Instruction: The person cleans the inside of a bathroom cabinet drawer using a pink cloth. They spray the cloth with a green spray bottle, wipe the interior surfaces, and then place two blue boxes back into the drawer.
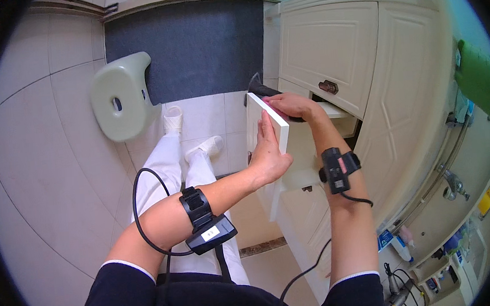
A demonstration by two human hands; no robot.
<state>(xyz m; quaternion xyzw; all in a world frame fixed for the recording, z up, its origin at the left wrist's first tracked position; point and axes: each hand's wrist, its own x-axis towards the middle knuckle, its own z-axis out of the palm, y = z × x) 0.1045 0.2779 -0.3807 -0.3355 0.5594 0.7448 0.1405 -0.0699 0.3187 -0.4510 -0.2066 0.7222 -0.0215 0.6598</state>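
Note:
A white drawer front (280,127) stands out from the cream cabinet, its top edge towards me. My left hand (268,153) lies along it, fingers stretched over the outer face and thumb around the near end. Behind the panel, my right hand (295,106) curls over a black and pink object (261,85). Its dark tapered end sticks out beyond the panel's far corner; fingers and panel hide most of the rest, so its kind is unclear. A pale surface (303,157) shows below my right wrist, on the panel's inner side.
A cabinet door (327,49) with a dark handle (328,87) stands just beyond. Left of my feet is a pale green plastic stool (112,89), near a dark grey mat (195,50). A sink tap (455,184), bottles (401,248) and a hair dryer (400,296) are at right.

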